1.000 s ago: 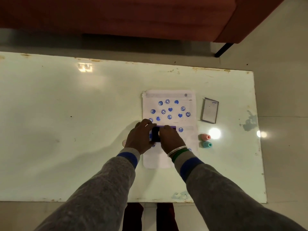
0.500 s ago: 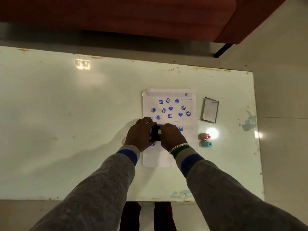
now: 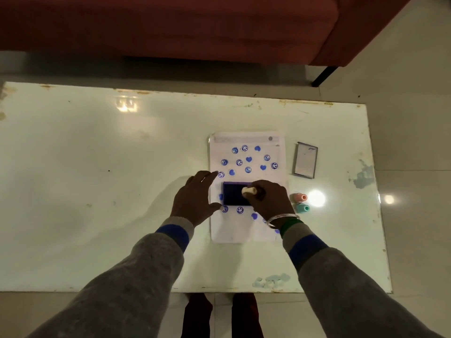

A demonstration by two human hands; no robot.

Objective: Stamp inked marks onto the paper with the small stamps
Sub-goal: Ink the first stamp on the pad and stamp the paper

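Tabletop (image 3: 97,179) of glossy pale white, chipped at its edges and spotted with lamp glare, fills the view. Beyond it a red-brown upholstered sofa (image 3: 170,28) stands on a pale tiled floor (image 3: 415,118). A white paper sheet (image 3: 246,230) dotted with blue smiley and heart marks lies on the table, and a dark blue rectangular ink pad (image 3: 233,195) sits on its middle. The right hand (image 3: 271,203) pinches a small cream stamp (image 3: 249,190) in curled fingers over the pad — whether it touches the ink I cannot tell. The left hand (image 3: 192,201) is at the pad's left side, fingers straight and spread. Just right of the paper lie a pink stamp (image 3: 299,197) and a teal stamp (image 3: 302,208), with a clear rectangular lid (image 3: 305,160) farther back.
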